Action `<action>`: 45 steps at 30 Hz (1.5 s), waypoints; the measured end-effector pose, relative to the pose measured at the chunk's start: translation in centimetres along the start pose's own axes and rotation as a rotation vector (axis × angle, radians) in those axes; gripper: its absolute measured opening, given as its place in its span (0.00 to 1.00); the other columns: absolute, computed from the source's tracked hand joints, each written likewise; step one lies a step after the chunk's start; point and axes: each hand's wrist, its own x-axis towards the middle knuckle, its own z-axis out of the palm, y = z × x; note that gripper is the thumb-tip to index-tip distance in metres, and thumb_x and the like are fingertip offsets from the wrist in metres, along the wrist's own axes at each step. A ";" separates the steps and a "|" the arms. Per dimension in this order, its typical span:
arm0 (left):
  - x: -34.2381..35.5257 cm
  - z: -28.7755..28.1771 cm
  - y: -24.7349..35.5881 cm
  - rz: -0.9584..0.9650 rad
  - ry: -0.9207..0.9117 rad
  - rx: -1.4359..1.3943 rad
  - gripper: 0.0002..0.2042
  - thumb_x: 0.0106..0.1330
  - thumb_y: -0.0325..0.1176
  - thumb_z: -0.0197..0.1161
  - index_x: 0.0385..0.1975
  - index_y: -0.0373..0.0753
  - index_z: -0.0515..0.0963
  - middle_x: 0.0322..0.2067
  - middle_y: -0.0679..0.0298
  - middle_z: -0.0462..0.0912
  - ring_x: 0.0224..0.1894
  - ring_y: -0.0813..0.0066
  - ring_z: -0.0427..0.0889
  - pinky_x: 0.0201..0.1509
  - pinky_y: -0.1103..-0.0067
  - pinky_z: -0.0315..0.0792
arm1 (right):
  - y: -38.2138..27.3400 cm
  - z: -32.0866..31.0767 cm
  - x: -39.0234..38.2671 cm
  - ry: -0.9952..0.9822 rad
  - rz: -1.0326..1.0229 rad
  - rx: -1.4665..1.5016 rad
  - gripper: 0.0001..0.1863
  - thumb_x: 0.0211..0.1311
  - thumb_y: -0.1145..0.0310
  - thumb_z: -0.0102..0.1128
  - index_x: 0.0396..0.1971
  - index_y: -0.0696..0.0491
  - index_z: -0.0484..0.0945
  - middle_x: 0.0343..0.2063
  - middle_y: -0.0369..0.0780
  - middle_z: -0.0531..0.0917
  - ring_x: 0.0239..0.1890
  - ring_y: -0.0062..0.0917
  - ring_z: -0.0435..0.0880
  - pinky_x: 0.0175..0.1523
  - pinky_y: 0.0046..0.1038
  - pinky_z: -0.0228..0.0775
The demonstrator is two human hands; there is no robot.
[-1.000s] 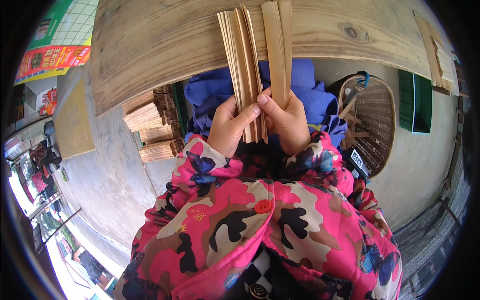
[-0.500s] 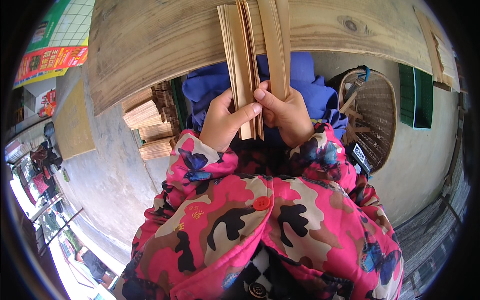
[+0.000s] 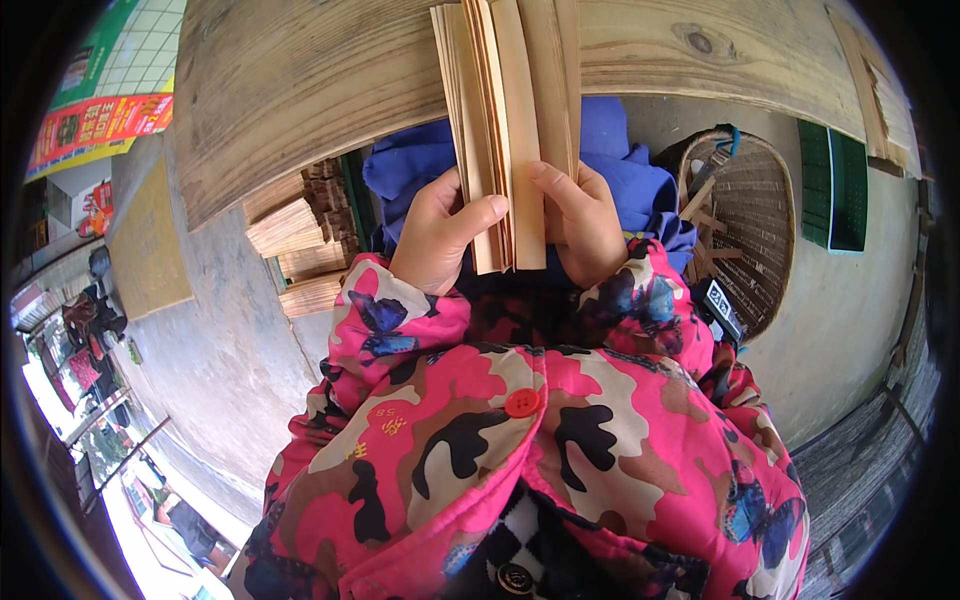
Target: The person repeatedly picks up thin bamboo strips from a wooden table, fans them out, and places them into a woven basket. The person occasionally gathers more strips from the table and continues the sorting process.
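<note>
Thin wooden slats stand fanned out between my two hands, their far ends over the wooden bench. My left hand (image 3: 437, 232) is closed round a bundle of slats (image 3: 474, 130), thumb across the front of its lower part. On the other side, my right hand (image 3: 583, 215) grips more slats (image 3: 553, 90). Its thumb presses on one broad, flat slat (image 3: 521, 120) that leans between the two bundles with its face toward me. The fingers behind the wood are mostly hidden.
The thick wooden bench (image 3: 300, 90) spans the far side. Stacked slats (image 3: 300, 240) lie below it at left. Blue cloth (image 3: 410, 165) is behind my hands. At right are a woven basket (image 3: 755, 220) with wood pieces and a green crate (image 3: 832, 190); more slats (image 3: 885, 110) lie on the bench's right end.
One broad slat has swung away from the left bundle toward the right, now flat under my right thumb. My right thumb has shifted right and opened away from the left thumb.
</note>
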 end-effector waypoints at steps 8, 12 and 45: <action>-0.1 0.5 -0.2 0.054 0.017 0.106 0.15 0.58 0.27 0.57 0.45 0.32 0.70 0.35 0.67 0.75 0.37 0.84 0.73 0.43 0.85 0.68 | 0.2 0.5 0.0 -0.100 -0.166 -0.192 0.17 0.53 0.69 0.62 0.40 0.62 0.71 0.33 0.38 0.79 0.33 0.17 0.76 0.39 0.21 0.70; -0.1 0.1 -0.2 0.019 0.020 0.064 0.15 0.57 0.27 0.57 0.45 0.32 0.70 0.36 0.67 0.75 0.36 0.84 0.73 0.42 0.85 0.68 | 0.2 0.1 0.0 -0.145 -0.158 -0.136 0.16 0.55 0.69 0.59 0.40 0.62 0.71 0.33 0.39 0.79 0.33 0.17 0.76 0.40 0.21 0.70; 0.3 -0.2 -0.4 0.039 -0.006 0.077 0.16 0.58 0.27 0.58 0.46 0.32 0.70 0.36 0.64 0.76 0.39 0.79 0.75 0.43 0.81 0.69 | -0.5 0.2 0.3 -0.012 -0.112 -0.357 0.13 0.50 0.65 0.65 0.25 0.58 0.74 0.14 0.31 0.72 0.12 0.09 0.63 0.14 0.13 0.51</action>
